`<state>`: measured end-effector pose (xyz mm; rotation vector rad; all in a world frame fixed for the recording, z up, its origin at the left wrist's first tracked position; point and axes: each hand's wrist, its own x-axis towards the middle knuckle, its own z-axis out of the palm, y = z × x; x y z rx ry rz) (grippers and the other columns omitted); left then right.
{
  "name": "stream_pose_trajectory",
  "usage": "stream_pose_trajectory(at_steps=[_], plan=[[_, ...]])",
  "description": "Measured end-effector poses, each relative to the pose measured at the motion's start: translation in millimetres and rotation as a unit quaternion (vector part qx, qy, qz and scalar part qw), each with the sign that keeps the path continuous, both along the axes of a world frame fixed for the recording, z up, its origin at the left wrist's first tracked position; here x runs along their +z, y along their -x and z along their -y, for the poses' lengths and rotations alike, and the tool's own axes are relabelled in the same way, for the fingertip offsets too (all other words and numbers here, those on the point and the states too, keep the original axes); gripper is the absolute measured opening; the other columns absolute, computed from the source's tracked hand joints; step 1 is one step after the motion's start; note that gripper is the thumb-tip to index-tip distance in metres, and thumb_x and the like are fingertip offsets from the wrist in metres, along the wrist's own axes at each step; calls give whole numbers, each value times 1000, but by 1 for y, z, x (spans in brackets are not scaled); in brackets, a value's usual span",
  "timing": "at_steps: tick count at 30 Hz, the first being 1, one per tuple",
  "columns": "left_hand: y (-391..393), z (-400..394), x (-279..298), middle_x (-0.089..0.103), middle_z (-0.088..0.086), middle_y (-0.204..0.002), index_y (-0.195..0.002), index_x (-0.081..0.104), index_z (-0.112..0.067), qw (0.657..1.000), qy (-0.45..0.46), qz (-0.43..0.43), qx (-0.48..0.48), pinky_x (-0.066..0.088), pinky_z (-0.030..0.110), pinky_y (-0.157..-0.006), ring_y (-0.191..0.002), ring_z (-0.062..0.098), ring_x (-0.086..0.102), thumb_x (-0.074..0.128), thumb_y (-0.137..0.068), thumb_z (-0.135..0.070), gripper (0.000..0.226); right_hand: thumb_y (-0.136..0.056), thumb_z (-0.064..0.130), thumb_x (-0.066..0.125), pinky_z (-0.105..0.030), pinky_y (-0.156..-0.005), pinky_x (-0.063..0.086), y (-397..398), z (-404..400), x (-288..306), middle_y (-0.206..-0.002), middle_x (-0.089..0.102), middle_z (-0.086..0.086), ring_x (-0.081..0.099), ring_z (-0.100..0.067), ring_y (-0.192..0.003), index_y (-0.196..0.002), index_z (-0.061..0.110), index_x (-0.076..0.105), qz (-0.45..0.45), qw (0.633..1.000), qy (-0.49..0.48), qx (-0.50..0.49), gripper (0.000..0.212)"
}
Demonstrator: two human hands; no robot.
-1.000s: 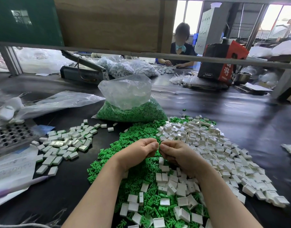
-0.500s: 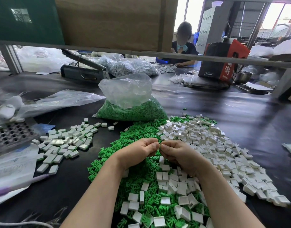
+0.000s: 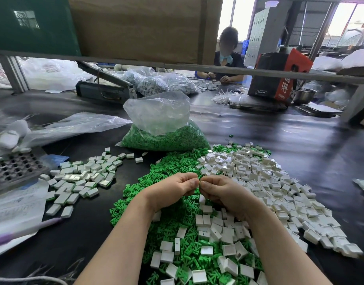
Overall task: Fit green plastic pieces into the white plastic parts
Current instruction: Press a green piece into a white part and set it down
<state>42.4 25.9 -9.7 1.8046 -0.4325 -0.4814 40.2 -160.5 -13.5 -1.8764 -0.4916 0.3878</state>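
1. At far left a heap of finished pieces (image 3: 82, 177) lies on the black table (image 3: 280, 145), well apart from the hands.
2. The left hand (image 3: 173, 190) is curled, thumb and fingers pinching something at its tip; what it holds is hidden.
3. The two hands meet thumb to thumb above the loose green pieces (image 3: 168, 167), so the join lies straight between them, neither hand nearer.
4. The right hand (image 3: 222, 192) is also curled in a pinch; a white edge shows under it, though I cannot tell whether that is a held part.
5. White parts (image 3: 269, 182) spread to the right, nearest the right hand.
6. The long axis of the hidden pair cannot be read.
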Motion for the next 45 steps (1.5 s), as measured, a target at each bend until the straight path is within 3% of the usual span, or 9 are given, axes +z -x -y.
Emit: stream_pose_trajectory(at_steps=[3, 5, 10, 16, 23, 32, 36, 41, 45], plan=[[0, 0, 0, 52, -2, -106, -79, 61, -41, 1000, 0, 3, 5, 45, 24, -96, -98, 9, 50, 49, -98, -34, 23, -102, 18, 48, -16, -53, 29, -1, 1, -2, -61, 39, 7, 31, -6, -54, -87, -10, 53, -2, 1000, 3, -11, 32], [0, 0, 1, 52, -1, -106, -83, 60, -38, 1000, -7, 8, 5, 45, 22, -95, -97, 8, 51, 48, -100, -32, 21, -102, 20, 48, -17, -53, 29, 0, 1, -2, -61, 39, 7, 31, -6, -55, -87, -3, 55, 0, 1000, 1, -13, 29], [1, -2, 3, 50, 2, -107, -85, 54, -35, 1000, -22, 9, 5, 39, 40, -109, -98, 12, 49, 47, -103, -28, 20, -102, 22, 48, -23, -56, 26, 3, 0, 1, -63, 38, 3, 30, -10, -57, -80, 9, 53, 5, 1000, 8, -11, 26], [1, -5, 8, 49, -2, -80, -87, 58, -17, 1000, -13, 16, 16, 41, 50, -103, -83, 16, 46, 46, -104, -23, 22, -102, 14, 46, -11, -45, 30, 8, -5, 13, -48, 44, 15, 35, -1, -44, -73, 10, 53, -21, 999, -45, -17, 30], [4, -11, 23, 59, -7, -72, -81, 63, -17, 998, -47, 35, -12, 42, 22, -72, -70, 8, 50, 50, -101, -24, 25, -101, 12, 48, -17, -51, 33, 10, -5, 24, -57, 48, 3, 39, -7, -51, -78, 14, 59, 17, 999, 21, -24, 26], [3, -21, 26, 64, 1, -67, -79, 77, -25, 988, -135, 58, -43, 39, 35, -73, -66, 15, 51, 73, -81, -50, 26, -98, 16, 57, -19, -51, 40, 14, -9, 28, -64, 63, -2, 51, -11, -56, -92, 9, 61, 5, 999, 47, 1, 10], [3, -24, 28, 69, 9, -70, -76, 78, -21, 988, -139, 62, -21, 39, 27, -64, -62, 11, 52, 71, -64, -73, 54, -92, 15, 65, -21, -53, 42, 16, -1, 34, -66, 64, -2, 54, -12, -58, -91, 9, 64, -13, 1000, 23, 14, 6], [-3, -37, 23, 51, -4, -54, -72, 75, -16, 982, -85, 111, 127, 37, 17, -51, -50, 6, 44, 56, -80, -64, 52, -86, 19, 74, -17, -51, 42, 26, -7, 59, -80, 72, -7, 62, -10, -63, -91, 15, 71, -48, 981, 103, 159, 7], [-6, -40, 18, 49, -4, -54, -73, 74, -16, 980, -99, 121, 125, 34, 15, -47, -48, 6, 39, 60, -92, -45, 37, -89, 21, 70, -14, -43, 41, 35, -30, 71, -98, 75, -9, 65, -4, -62, -106, 13, 72, -57, 930, 218, 291, 19]])
